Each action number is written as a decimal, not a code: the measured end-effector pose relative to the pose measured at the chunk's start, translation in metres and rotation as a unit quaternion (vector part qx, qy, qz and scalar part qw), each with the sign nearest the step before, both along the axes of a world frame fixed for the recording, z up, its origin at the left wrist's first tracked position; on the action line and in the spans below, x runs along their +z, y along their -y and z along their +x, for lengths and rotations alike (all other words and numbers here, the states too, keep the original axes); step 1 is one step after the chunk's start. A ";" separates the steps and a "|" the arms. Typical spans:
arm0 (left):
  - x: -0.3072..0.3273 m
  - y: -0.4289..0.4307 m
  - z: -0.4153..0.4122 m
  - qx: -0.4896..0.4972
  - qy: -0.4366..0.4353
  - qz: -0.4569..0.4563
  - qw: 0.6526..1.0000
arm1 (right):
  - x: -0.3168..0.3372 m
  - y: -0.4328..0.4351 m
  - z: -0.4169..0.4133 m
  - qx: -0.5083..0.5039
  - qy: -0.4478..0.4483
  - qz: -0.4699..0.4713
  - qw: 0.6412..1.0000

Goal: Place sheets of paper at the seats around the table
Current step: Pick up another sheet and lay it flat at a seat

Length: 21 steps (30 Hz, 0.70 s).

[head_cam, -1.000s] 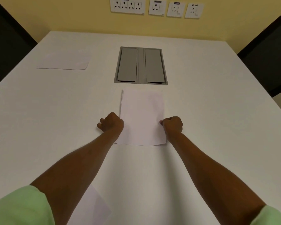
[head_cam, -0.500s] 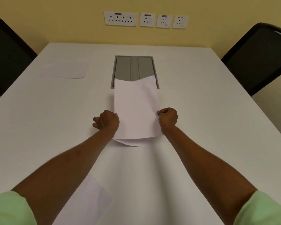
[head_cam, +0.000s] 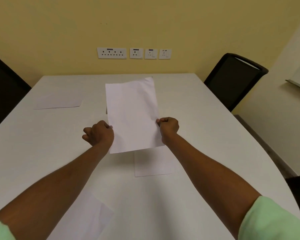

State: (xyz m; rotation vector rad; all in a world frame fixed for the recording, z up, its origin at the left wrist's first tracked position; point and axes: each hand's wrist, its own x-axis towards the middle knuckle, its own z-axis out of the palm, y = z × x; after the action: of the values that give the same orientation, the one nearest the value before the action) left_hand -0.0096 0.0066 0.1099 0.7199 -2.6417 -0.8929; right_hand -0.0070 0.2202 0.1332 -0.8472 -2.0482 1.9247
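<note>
I hold a white sheet of paper (head_cam: 132,115) lifted above the white table (head_cam: 206,135), tilted up toward me. My left hand (head_cam: 99,133) pinches its left edge and my right hand (head_cam: 168,128) pinches its right edge. Below it another sheet (head_cam: 152,163) lies flat on the table. One sheet (head_cam: 58,101) lies at the far left seat. One more sheet (head_cam: 88,220) lies near me, partly under my left forearm.
A black chair (head_cam: 232,80) stands at the far right of the table and another black chair (head_cam: 3,89) at the far left. Wall sockets (head_cam: 133,53) sit on the yellow wall behind. The held sheet hides the grey cable hatch in the table.
The top sheet has been lifted off the stack and raised higher, covering the cable hatch. My view has tilted up, showing more wall and the right chair.
</note>
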 end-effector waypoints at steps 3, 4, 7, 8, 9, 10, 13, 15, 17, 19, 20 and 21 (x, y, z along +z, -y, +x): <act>0.019 -0.015 0.020 0.010 -0.010 0.109 0.994 | 0.018 -0.012 0.016 -0.003 -0.005 -0.004 1.000; 0.024 -0.021 0.028 0.012 -0.006 0.149 0.989 | 0.023 -0.018 0.021 -0.001 -0.007 0.000 1.000; 0.034 -0.043 0.053 0.009 0.010 0.244 0.970 | 0.040 -0.042 0.041 0.001 -0.009 0.023 1.000; 0.036 -0.051 0.062 0.009 0.014 0.265 0.964 | 0.045 -0.053 0.047 0.001 -0.009 0.030 1.000; 0.037 -0.059 0.071 0.003 0.016 0.281 0.960 | 0.050 -0.064 0.053 0.004 -0.009 0.034 0.999; 0.037 -0.069 0.080 -0.005 0.017 0.295 0.955 | 0.054 -0.077 0.059 0.006 -0.007 0.038 0.999; 0.032 -0.104 0.108 -0.028 0.022 0.331 0.943 | 0.062 -0.116 0.077 0.016 -0.002 0.050 0.999; 0.022 -0.128 0.125 -0.038 0.023 0.347 0.937 | 0.064 -0.141 0.087 0.023 0.001 0.057 0.998; 0.014 -0.151 0.141 -0.044 0.022 0.361 0.931 | 0.065 -0.167 0.096 0.029 0.003 0.067 0.997; 0.008 -0.176 0.158 -0.053 0.026 0.374 0.926 | 0.062 -0.194 0.105 0.041 0.011 0.080 0.996; 0.005 -0.190 0.166 -0.055 0.028 0.380 0.923 | 0.060 -0.208 0.109 0.050 0.016 0.091 0.995; 0.001 -0.203 0.175 -0.057 0.032 0.387 0.920 | 0.058 -0.223 0.113 0.060 0.021 0.104 0.993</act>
State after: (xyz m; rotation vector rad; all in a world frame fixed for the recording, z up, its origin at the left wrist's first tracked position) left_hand 0.1651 0.2098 0.1111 0.7532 -2.3464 -2.0211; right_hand 0.1061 0.4430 0.1910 -0.7369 -2.3227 1.7223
